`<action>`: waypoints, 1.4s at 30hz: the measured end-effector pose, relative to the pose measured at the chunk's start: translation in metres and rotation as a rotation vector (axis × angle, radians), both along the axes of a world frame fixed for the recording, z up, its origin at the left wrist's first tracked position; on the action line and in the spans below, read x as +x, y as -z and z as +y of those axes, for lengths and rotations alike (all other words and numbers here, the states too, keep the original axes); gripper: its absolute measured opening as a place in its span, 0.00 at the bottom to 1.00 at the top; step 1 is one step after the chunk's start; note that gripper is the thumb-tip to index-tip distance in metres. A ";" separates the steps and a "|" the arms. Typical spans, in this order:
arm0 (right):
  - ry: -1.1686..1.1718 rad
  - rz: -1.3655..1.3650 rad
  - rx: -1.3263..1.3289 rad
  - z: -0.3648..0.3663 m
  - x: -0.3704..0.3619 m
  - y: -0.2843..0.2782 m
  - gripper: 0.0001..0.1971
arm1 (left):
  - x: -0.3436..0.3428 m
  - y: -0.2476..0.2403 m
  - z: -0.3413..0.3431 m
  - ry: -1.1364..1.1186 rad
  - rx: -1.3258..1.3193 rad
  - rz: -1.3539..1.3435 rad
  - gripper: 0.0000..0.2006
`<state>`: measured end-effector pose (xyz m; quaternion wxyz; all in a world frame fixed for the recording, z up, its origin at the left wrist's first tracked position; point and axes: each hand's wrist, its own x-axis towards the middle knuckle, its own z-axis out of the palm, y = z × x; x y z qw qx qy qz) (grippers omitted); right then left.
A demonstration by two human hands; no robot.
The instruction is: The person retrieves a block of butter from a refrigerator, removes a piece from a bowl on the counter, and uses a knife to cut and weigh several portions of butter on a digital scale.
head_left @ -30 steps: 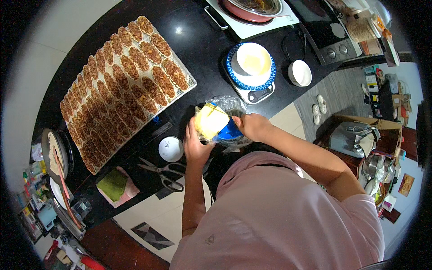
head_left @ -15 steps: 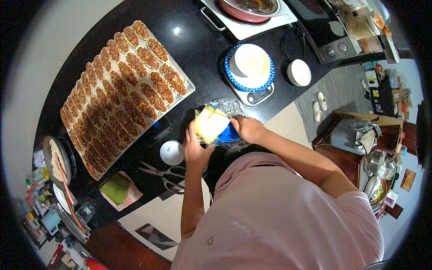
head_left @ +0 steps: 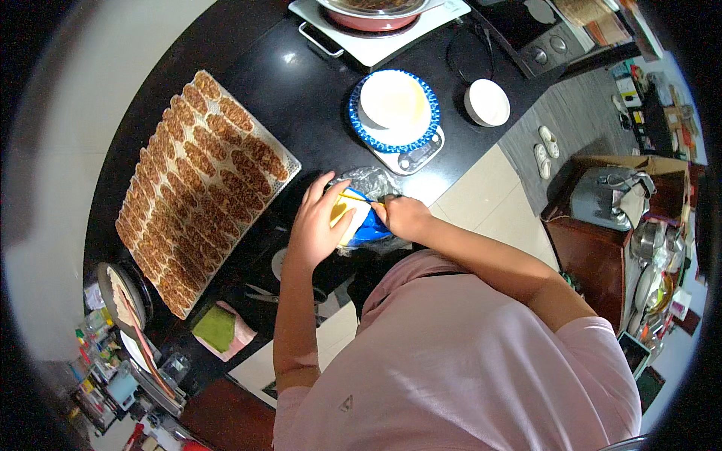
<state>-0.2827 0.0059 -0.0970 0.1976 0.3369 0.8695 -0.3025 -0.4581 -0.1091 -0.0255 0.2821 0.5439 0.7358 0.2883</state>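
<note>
A pale yellow block (head_left: 344, 214), like butter, lies partly in a blue wrapper (head_left: 368, 228), with crumpled clear plastic (head_left: 370, 180) around it. My left hand (head_left: 317, 225) rests over the block's left side, fingers spread and thumb against it. On the other side my right hand (head_left: 404, 217) has its fingers closed on a thin yellow band (head_left: 356, 196) that stretches across the top of the block. Whether the band's far end passes under my left fingers cannot be seen.
Left stands a large tray (head_left: 295, 167) of brown nut-topped pieces. Beyond my hands, a white bowl (head_left: 392, 101) sits in a blue-rimmed plate on a kitchen scale (head_left: 418, 156); another white bowl (head_left: 487, 103) is to its right. Scissors (head_left: 261, 293) and a green-and-pink cloth (head_left: 218, 329) lie nearer.
My left hand has shifted from gripping the block's side to lying over it with fingers spread. My right hand now pulls on the yellow band. The view has shifted.
</note>
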 end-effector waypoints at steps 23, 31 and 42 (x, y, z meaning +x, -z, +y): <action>0.058 -0.052 -0.345 0.058 0.023 -0.030 0.36 | -0.026 0.059 0.085 0.277 -0.077 -0.077 0.13; 0.061 0.185 0.027 0.070 0.048 -0.091 0.28 | -0.002 -0.027 0.108 0.289 0.166 0.051 0.12; 0.095 0.326 0.267 0.126 0.041 -0.101 0.26 | -0.039 -0.003 0.216 0.213 0.127 0.165 0.17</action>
